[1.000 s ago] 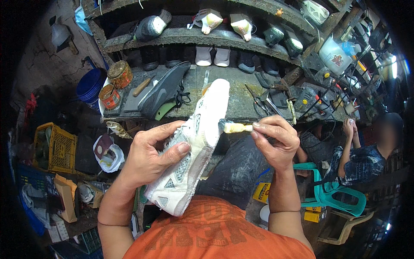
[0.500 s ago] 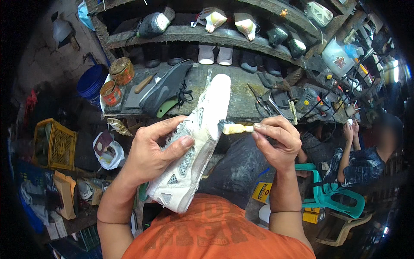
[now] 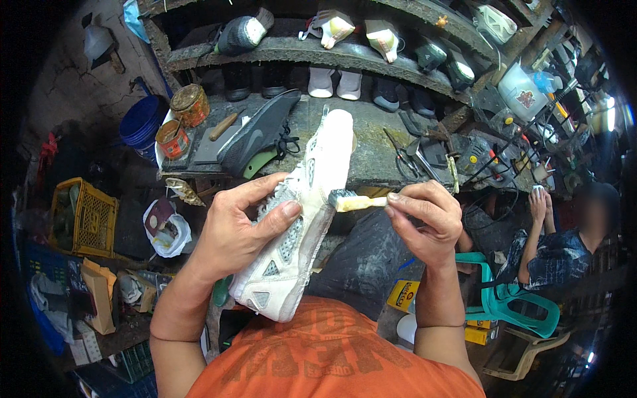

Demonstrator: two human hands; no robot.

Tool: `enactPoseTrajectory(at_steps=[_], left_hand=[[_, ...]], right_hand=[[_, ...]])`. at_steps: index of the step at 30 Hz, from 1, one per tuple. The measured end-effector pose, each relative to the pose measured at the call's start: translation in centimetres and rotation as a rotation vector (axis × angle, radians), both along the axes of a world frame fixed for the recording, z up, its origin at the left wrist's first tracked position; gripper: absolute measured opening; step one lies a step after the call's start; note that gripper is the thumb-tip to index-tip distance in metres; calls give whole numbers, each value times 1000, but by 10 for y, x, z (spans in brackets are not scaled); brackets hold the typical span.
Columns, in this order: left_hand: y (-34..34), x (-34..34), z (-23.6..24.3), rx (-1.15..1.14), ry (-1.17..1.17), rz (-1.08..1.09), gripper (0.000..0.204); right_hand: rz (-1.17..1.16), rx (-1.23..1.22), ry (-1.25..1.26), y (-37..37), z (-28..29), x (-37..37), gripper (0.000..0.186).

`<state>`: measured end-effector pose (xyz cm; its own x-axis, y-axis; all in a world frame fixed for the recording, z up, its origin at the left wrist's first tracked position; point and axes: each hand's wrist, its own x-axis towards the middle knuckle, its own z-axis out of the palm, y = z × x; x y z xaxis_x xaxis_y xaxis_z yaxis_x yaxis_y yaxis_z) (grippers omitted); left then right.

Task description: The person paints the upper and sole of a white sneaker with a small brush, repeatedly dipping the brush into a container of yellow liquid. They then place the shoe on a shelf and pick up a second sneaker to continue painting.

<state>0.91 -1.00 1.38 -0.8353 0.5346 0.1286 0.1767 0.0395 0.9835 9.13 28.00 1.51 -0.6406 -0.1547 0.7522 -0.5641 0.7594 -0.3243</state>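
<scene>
A white shoe (image 3: 312, 219) with grey mesh windows is held tilted in front of me, one end toward the bench and the other near my orange shirt. My left hand (image 3: 255, 222) grips it from the left, thumb across its side and the other fingers partly hidden behind it. In my right hand (image 3: 428, 219) is a small brush (image 3: 361, 202) with a pale yellow handle, pinched near the handle's end. Its dark bristles touch the lower edge of the shoe, about halfway along its length.
Across the wooden bench lie a dark sneaker (image 3: 259, 136), open tins (image 3: 172, 139), a wooden-handled tool (image 3: 223, 126) and scissors (image 3: 401, 156). Shelves of shoes (image 3: 332, 30) rise behind. A green plastic chair (image 3: 524, 312) and another person (image 3: 557, 255) are at right; a yellow crate (image 3: 93, 219) is at left.
The brush has shifted slightly left and down along the shoe's edge, with my right hand following. The shoe has tilted a little. My left hand keeps its grip.
</scene>
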Motion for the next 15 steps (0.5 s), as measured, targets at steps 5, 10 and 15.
enactPoseTrajectory(at_steps=[5, 10, 15], left_hand=[[1, 0, 2, 32, -58, -26, 47], [4, -1, 1, 9, -42, -18, 47], [7, -2, -1, 18, -91, -1, 44]], right_hand=[[34, -38, -17, 0, -1, -1, 26], [42, -76, -41, 0, -3, 0, 27], [-7, -34, -19, -1, -5, 1, 27]])
